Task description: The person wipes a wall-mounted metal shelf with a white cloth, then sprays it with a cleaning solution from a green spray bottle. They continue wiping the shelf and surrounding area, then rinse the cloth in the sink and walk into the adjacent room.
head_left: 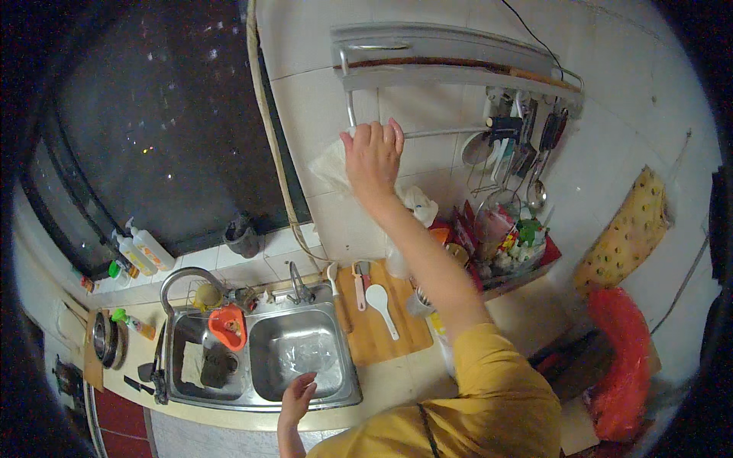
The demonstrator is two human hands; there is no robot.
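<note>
My right hand point(372, 156) is raised to the metal wall rail point(447, 133), its fingers closed over a whitish cloth point(330, 164) at the rail's left end. The cloth hangs out beside my wrist, against the tiles. Low down, my left hand point(298, 397) hovers at the front edge of the double steel sink point(347, 382), with its fingers loosely apart and nothing in them. The right basin point(294, 351) looks wet. In the left basin lie an orange-red strainer basket point(227, 328) and a dark item point(218, 369) that I cannot make out.
Right of the sink, a wooden cutting board point(405, 336) carries a white rice paddle point(382, 309) and a pink-handled peeler point(360, 290). Ladles and other utensils point(534, 168) hang on the rail's right. A red plastic bag point(618, 359) hangs far right. Bottles point(149, 248) stand on the sill.
</note>
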